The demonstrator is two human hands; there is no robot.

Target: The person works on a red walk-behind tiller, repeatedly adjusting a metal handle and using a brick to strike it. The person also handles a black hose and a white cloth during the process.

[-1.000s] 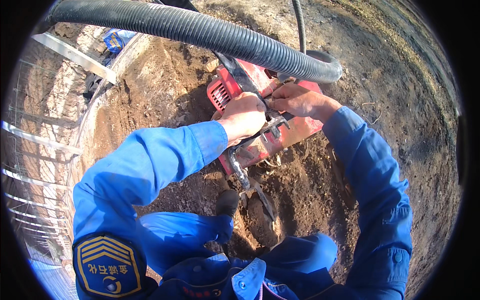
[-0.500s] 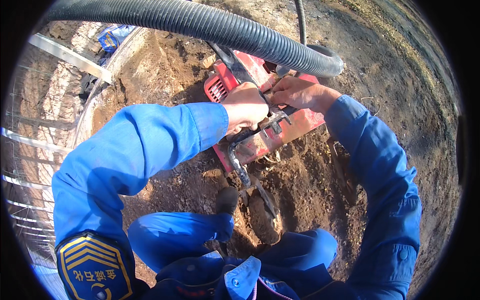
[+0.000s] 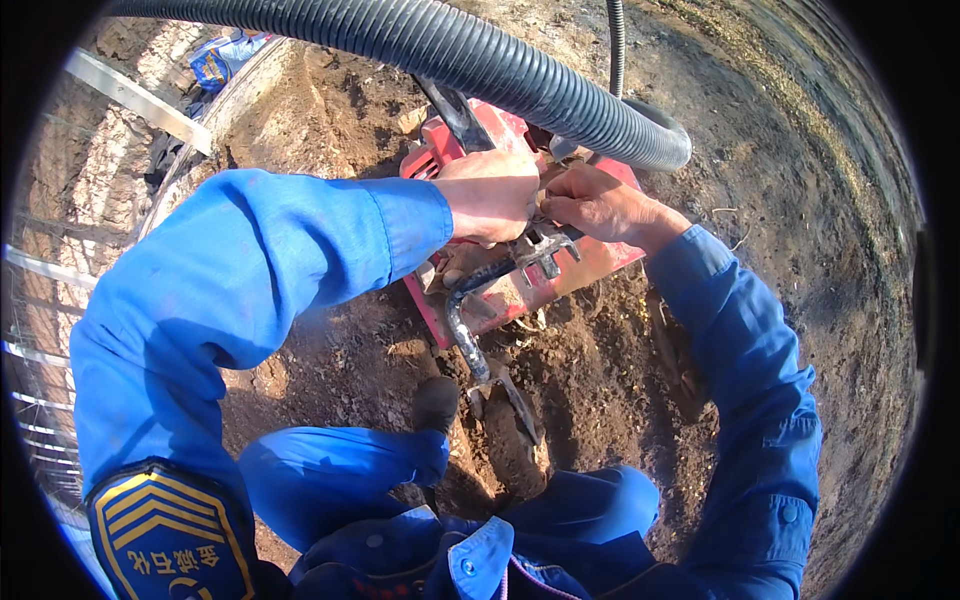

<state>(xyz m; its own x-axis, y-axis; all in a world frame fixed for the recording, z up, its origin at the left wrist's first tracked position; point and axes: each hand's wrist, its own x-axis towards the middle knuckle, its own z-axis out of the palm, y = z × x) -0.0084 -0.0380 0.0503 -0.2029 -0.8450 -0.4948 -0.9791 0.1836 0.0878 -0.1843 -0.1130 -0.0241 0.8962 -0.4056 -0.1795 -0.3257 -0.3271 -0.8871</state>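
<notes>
A dirty red machine with a vented housing, which looks like a small tiller, sits on the soil in front of me. My left hand is closed near its middle, with the fingertips mostly hidden. Close against it, my right hand is pinched at the same spot; what the fingers hold is too small to make out. Just below my hands a metal bracket clasps a bent black bar. The bar curves down toward a pronged metal piece near my feet.
A thick black corrugated hose arches across above the machine, and a thinner one hangs behind it. Ridged soil lies around my shoe. To the left are a pale beam and a blue bag.
My left hand has turned and shifted slightly up, exposing more of the bracket and bar. My right hand remains at the same spot. The whole view has moved slightly.
</notes>
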